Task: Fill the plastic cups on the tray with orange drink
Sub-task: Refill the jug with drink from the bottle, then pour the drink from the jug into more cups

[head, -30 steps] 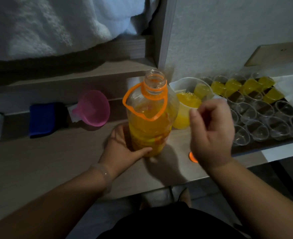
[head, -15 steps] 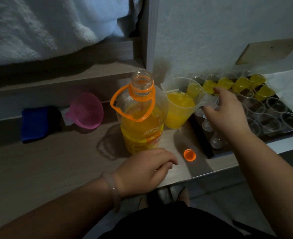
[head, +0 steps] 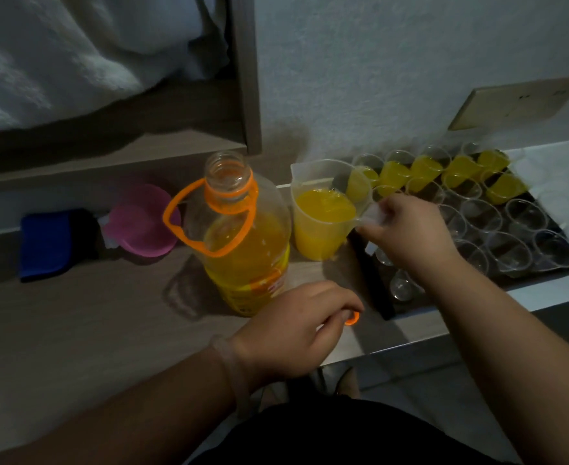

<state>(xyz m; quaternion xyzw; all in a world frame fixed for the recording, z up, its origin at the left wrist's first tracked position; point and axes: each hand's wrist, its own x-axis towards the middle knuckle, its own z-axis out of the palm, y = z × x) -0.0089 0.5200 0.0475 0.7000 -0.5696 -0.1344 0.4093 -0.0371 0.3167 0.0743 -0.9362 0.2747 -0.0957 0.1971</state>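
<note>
Dim, grainy picture. The bottle throws a faint shadow on the worktop to its left and a darker one on the wall behind it. Its orange drink is the brightest patch. Far right of the bottle, straight edges bow and the cups look soft.

Bottle and jug stand left of the tray.

Clear jug in right hand
</note>
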